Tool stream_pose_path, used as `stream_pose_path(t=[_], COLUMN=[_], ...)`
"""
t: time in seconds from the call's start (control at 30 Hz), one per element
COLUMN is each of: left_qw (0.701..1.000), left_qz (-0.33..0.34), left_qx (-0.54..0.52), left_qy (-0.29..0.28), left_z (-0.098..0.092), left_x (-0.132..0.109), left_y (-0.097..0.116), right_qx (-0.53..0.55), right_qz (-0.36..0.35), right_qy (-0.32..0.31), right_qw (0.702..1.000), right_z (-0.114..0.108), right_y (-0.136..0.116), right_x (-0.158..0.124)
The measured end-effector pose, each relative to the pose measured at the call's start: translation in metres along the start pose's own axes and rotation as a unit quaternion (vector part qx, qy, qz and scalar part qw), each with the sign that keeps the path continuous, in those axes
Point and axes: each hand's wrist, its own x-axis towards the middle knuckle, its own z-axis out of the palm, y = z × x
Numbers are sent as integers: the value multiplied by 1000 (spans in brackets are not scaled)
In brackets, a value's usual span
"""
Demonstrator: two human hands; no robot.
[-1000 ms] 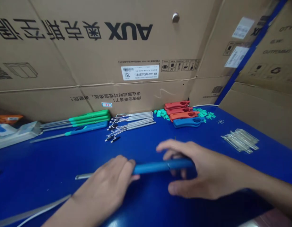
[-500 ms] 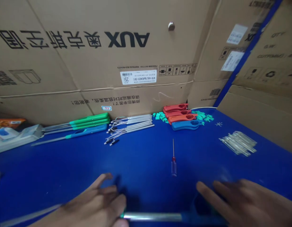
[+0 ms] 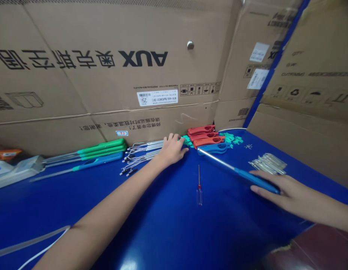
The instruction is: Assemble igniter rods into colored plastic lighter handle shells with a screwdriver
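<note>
My right hand is closed around the blue handle of a long-nosed gas lighter. The lighter's silver tube slants up and left over the table, its tip near the handle shells. My left hand reaches to the back, over the ends of several silver metal tubes with wires. Its bent fingers are beside small teal plastic pieces, with the thumb apart from them; the fingertips are partly hidden. Red, orange and blue handle shells lie just right of that hand.
A purple-handled screwdriver lies mid-table. Green and blue lighters and a white power strip are at the left. Clear slim parts and more teal pieces are at the right. Cardboard walls stand behind.
My left hand has let go of the lighter's tube end and stretched forward to the teal pieces. My right hand has raised the lighter, tube tilted away. The view has shifted slightly.
</note>
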Motion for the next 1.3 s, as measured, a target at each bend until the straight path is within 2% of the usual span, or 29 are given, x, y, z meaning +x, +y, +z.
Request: stream_pose_path(t=[0.07,0.13,0.23,0.3,0.37,0.43,0.5,0.57,0.63,0.8,0.9,1.03,1.2,1.3], left_qw=[999,997,992,982,973,965,957,955,959,969,965,966,971,971], left_qz=[-1,20,83,161,222,251,264,254,231,147,144,155,162,178], left_qx=[-9,-26,-51,-62,-22,19,14,-2,4,54,52,12,0,12], left_qy=[39,73,86,79,65,72,114,153,167,191,214,206,175,157], left_z=[5,-2,-26,-41,-52,-56,-58,-59,-62,-60,-54,-52,-59,-63], left_x=[12,6,-27,-55,-81,-103,-121,-135,-145,-154,-155,-157,-154,-157], left_y=[-4,-5,4,16,26,30,26,17,8,5,9,9,14,18], right_qx=[-42,-67,-68,-49,-7,73,199,323,399,496,538,538,505,500], right_qz=[33,31,-10,-46,-88,-116,-90,-36,-4,-5,30,56,20,10], right_qy=[30,39,5,-31,-64,-134,-267,-385,-433,-405,-388,-311,-374,-375], right_qw=[998,997,998,997,994,981,938,864,809,768,748,781,778,780], right_z=[1,2,6,11,17,23,31,41,52,80,86,81,80,81], right_y=[-11,-22,-46,-70,-95,-118,-136,-148,-154,-161,-159,-153,-154,-158], right_x=[5,9,19,29,42,56,71,86,99,109,106,103,98,93])
